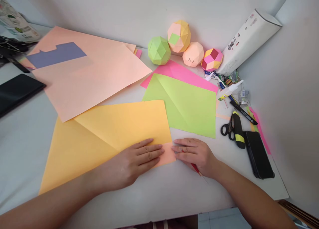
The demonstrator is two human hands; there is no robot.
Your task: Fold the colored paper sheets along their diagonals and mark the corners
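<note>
My left hand [142, 159] lies flat with its fingers stretched out. It presses on a small peach paper piece [167, 153] and on the yellow-orange sheet [119, 119] under it. That sheet has a diagonal crease. The peach piece sits at the sheet's near right corner, partly hidden by my left fingers. My right hand [196, 156] rests just right of that corner, fingertips by the edge of the peach piece. Closed in it is a thin red pen-like tool [195, 169], whose slim end sticks out below the palm; its exact kind is unclear.
A green sheet [191, 109], a pink sheet [174, 72] and a large peach sheet [94, 79] lie behind. Several paper balls [159, 51] stand by the wall. At right are scissors [228, 129], a yellow-black cutter [238, 129], a glue bottle [230, 90] and a black phone [259, 156].
</note>
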